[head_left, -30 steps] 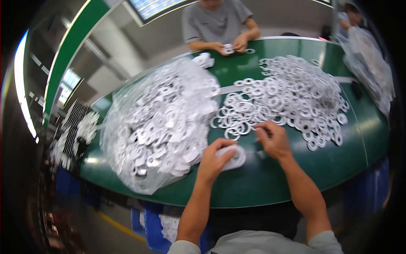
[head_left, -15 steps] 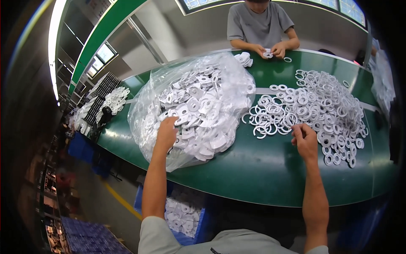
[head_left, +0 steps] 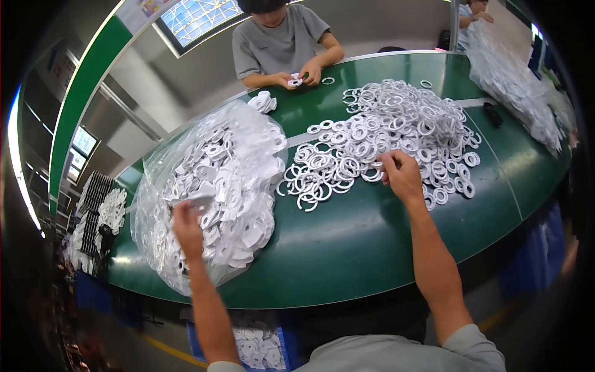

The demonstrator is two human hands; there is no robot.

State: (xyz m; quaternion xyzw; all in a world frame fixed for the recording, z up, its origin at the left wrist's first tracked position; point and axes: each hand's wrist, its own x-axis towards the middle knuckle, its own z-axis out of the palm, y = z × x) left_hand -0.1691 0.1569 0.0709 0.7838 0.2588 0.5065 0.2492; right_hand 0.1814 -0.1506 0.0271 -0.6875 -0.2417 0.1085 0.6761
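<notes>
Over the near left side of a clear plastic bag (head_left: 150,204) full of white plastic parts, my left hand (head_left: 188,232) is closed on a flat white plastic part (head_left: 201,201), both smeared by motion. The parts in the bag are flat, many with a round hole. My right hand (head_left: 403,177) is at the near edge of a heap of white plastic rings (head_left: 396,118), thumb and fingers curled together. Its fingertips are beside the rings; whether a ring is pinched in them is hidden.
The green table (head_left: 347,254) carries a small stack of white parts (head_left: 263,101) by a co-worker (head_left: 279,46), who handles a white piece. Black racks with white parts (head_left: 102,211) stand left. A blue crate (head_left: 284,347) is below; a plastic bag (head_left: 514,80) is far right.
The view has swung right, so the table's things sit further left. My left hand has lifted a white part from the bag. My right hand remains by the rings, a little closer in.
</notes>
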